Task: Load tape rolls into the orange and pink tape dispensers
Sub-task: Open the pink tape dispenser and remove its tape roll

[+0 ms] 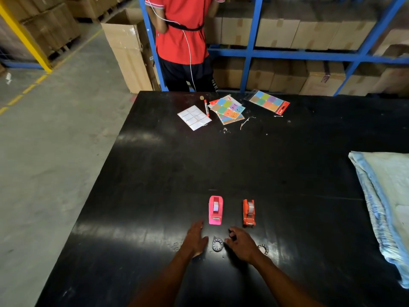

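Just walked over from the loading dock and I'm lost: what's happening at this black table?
A person is working barehanded at the black table with two small tape dispensers. The pink dispenser and the orange dispenser stand side by side, each apparently already holding a roll. The left hand and right hand rest open on either side of a ring-shaped tape roll lying flat; neither grips anything. A second ring lies just right of the right hand.
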Demonstrator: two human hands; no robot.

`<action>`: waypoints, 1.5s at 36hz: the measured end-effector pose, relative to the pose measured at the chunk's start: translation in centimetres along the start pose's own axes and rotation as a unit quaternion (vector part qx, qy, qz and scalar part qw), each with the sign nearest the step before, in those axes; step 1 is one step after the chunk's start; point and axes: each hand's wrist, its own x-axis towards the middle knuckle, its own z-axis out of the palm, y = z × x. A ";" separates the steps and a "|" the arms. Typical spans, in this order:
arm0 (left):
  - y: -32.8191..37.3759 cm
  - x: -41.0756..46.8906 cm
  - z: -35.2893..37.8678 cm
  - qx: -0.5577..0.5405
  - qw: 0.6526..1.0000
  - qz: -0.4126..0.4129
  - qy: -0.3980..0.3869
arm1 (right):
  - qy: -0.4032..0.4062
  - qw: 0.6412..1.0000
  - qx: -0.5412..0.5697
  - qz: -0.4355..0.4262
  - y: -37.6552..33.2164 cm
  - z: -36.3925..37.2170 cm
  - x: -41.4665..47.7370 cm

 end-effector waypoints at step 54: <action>4.9 3.8 -2.1 -0.038 0.996 0.070 -0.039 | 0.096 0.964 -0.191 -0.158 -5.8 -3.3 6.3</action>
